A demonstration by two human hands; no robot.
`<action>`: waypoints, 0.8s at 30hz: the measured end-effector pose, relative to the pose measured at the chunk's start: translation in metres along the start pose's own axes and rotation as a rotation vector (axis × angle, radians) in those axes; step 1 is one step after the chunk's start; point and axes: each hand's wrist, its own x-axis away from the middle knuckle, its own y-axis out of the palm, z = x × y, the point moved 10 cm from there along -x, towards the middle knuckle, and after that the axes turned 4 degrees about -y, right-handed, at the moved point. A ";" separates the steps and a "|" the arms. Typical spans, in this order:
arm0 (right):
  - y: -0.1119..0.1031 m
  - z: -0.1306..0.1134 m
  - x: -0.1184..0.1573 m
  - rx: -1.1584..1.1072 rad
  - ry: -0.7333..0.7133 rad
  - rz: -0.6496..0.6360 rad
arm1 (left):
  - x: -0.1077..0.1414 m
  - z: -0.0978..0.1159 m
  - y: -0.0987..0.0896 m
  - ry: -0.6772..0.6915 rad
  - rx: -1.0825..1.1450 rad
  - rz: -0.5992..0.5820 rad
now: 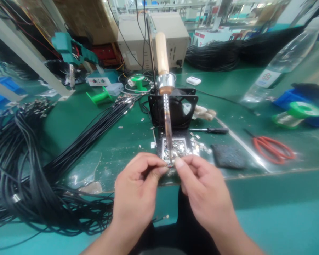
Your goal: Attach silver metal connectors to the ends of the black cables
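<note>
A soldering iron (163, 58) with a pale wooden handle is mounted upright, its tip pointing down between my two hands. My left hand (138, 187) is closed in a pinch at the table's front edge, thumb and index finger just left of the tip. Opposite it, my right hand (201, 191) pinches with thumb and index finger right beside the tip. A tiny part shows between the fingertips, too small and blurred to name. Just beyond the fingers lies a small tray (163, 145) holding loose metal pieces.
A black fan frame (172, 109) stands behind the iron. Bundled black cables (29, 159) cover the left side. To the right lie a dark sponge-like block (228, 156), a screwdriver (217, 130), red-handled cutters (274, 148) and a solder spool (294, 113). A plastic bottle (281, 67) stands behind.
</note>
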 end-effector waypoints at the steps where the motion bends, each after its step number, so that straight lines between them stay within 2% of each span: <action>1: 0.000 0.000 0.000 0.005 0.000 0.004 | 0.000 0.000 0.000 -0.001 0.002 0.002; 14: -0.002 0.001 0.002 0.078 0.001 0.025 | 0.003 -0.008 0.001 -0.058 0.058 0.011; 24: -0.001 0.004 0.001 0.036 0.022 0.013 | 0.003 -0.009 0.002 -0.088 0.085 0.000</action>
